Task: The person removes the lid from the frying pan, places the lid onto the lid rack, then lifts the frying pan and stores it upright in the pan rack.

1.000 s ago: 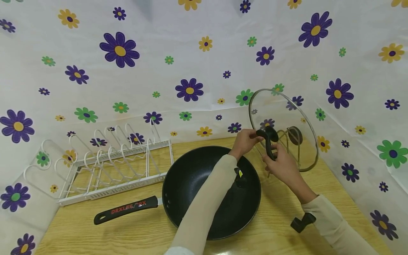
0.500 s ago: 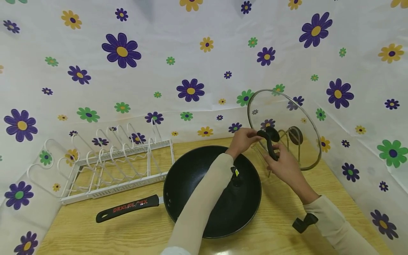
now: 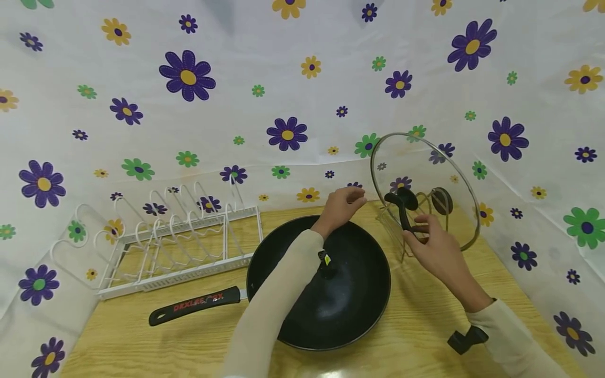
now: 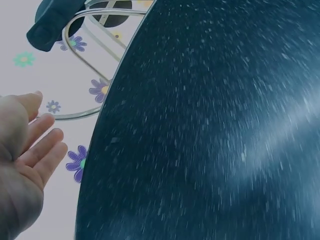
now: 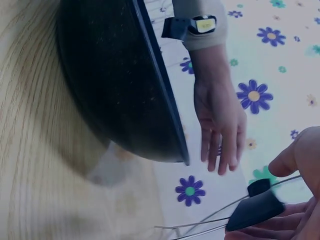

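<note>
A glass pan lid [image 3: 427, 152] with a metal rim stands tilted in a wire stand [image 3: 403, 247] at the back right, its black handle [image 3: 400, 210] facing me. My left hand [image 3: 339, 207] is off the handle, over the far edge of the black wok [image 3: 340, 294], with relaxed fingers and nothing in them. At the lower end of the handle is my right hand [image 3: 437, 247]. In the right wrist view, that hand's thumb [image 5: 287, 162] stands apart from the handle [image 5: 255, 210], while its fingers lie along the handle's far side.
On the left stands a white wire dish rack [image 3: 175, 262]. The wok's long black handle [image 3: 198, 304] points left across the wooden tabletop [image 3: 142, 346]. Behind the wire stand's loops is a dark round disc [image 3: 442, 201]. A flower-printed sheet [image 3: 283, 63] covers the walls close behind.
My left hand has let go of the lid's handle and moved left over the wok. My right hand has loosened and drawn slightly down and right. The lid stays propped in the stand.
</note>
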The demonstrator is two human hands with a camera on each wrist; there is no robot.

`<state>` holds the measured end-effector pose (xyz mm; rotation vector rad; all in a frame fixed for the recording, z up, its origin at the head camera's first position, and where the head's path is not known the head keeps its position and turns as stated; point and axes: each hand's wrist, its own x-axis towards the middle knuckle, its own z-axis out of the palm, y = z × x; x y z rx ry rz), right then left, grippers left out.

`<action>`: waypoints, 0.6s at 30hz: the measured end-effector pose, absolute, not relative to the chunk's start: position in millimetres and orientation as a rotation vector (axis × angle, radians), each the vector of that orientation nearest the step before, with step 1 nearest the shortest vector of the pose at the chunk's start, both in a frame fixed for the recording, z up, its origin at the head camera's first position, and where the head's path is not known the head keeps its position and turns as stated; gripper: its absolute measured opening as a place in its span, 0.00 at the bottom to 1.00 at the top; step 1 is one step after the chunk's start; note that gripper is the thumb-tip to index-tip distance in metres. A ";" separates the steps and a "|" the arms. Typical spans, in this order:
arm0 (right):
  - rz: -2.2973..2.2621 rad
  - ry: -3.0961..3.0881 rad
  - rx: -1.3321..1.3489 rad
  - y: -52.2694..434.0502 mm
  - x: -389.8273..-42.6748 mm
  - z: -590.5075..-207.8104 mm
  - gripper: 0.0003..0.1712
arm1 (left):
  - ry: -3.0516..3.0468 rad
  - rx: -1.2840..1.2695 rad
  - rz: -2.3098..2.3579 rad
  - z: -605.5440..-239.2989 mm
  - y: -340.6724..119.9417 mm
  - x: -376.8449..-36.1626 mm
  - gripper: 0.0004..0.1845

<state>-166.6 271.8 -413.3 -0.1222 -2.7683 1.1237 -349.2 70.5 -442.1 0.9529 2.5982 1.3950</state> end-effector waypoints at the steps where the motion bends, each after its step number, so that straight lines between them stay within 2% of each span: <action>1: 1.116 -2.769 -0.109 271.5 -164.3 -411.6 0.37 | 2.602 0.952 1.390 -440.1 64.3 -347.9 0.19; 9: 1.016 -2.783 -0.037 268.4 -147.9 -395.9 0.40 | 2.604 0.925 1.295 -419.3 9.2 -324.0 0.31; 18: 1.123 -2.751 0.005 269.6 -134.1 -389.0 0.39 | 2.722 0.946 1.120 -404.7 -63.2 -289.2 0.33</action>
